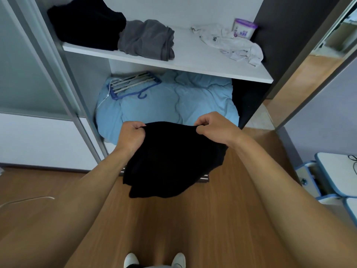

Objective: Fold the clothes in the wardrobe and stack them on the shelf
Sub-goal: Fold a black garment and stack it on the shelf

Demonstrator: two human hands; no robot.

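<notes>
A black garment (170, 161) hangs in the air in front of the wardrobe, folded over itself. My left hand (131, 135) pinches its upper left corner and my right hand (214, 128) pinches its upper right corner. On the white shelf (193, 60) above lie a black bundle (85, 22) at the left, a grey crumpled garment (146, 39) beside it, and a white crumpled garment (233, 44) at the right.
A purple-lidded tub (244, 29) stands at the shelf's back right. Under the shelf a light blue duvet (173, 99) carries a blue hanger rack (133, 84). A sliding door frame (63, 78) is at the left. A blue-edged drawer unit (328, 178) stands at the right on the wooden floor.
</notes>
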